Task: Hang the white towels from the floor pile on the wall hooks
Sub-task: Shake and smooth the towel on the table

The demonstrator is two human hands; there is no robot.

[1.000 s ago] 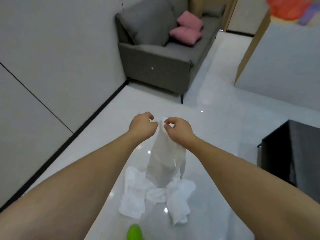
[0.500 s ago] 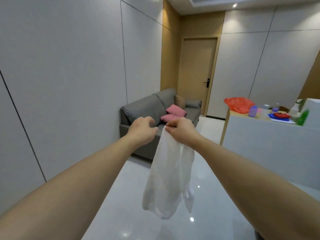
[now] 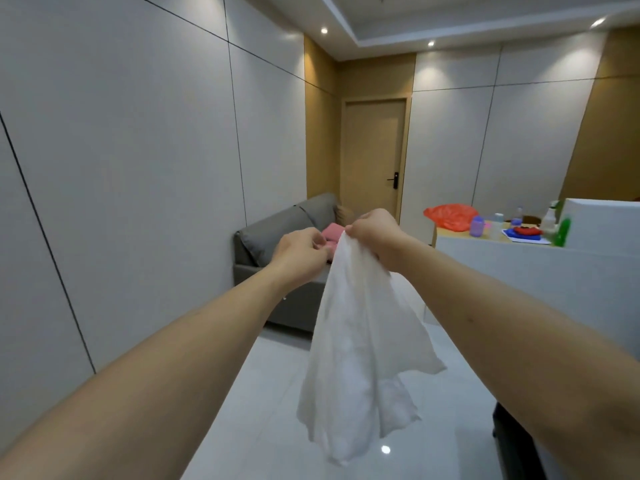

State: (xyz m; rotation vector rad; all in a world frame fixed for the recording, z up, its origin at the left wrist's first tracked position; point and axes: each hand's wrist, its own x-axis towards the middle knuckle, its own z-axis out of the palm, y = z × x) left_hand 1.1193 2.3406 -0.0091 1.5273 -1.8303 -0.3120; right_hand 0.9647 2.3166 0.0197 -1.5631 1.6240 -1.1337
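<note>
Head view: both bare forearms reach forward at chest height, converging toward the middle of the frame. The right hand (image 3: 375,233) is raised a little above the left, its fingers curled and pinching the top edge of one white towel (image 3: 360,351). The left hand (image 3: 301,254) sits just beside it, fingers curled toward the towel's upper corner; whether its fingertips actually grip the cloth cannot be told. The towel hangs free below the hands, bunched at the top and fanning out into loose folds, its lower corners dangling above the glossy white floor (image 3: 277,427).

Counted: one towel, two hands, one grey sofa (image 3: 277,244) with one pink cushion (image 3: 333,232) showing behind the hands, one closed wooden door (image 3: 372,157), one white counter (image 3: 540,275) holding an orange bag (image 3: 450,214) and several small bottles.

The panelled wall (image 3: 138,168) runs along the left, close to the left forearm. The counter bounds the right side. Between them a strip of floor leads to the sofa and door.
</note>
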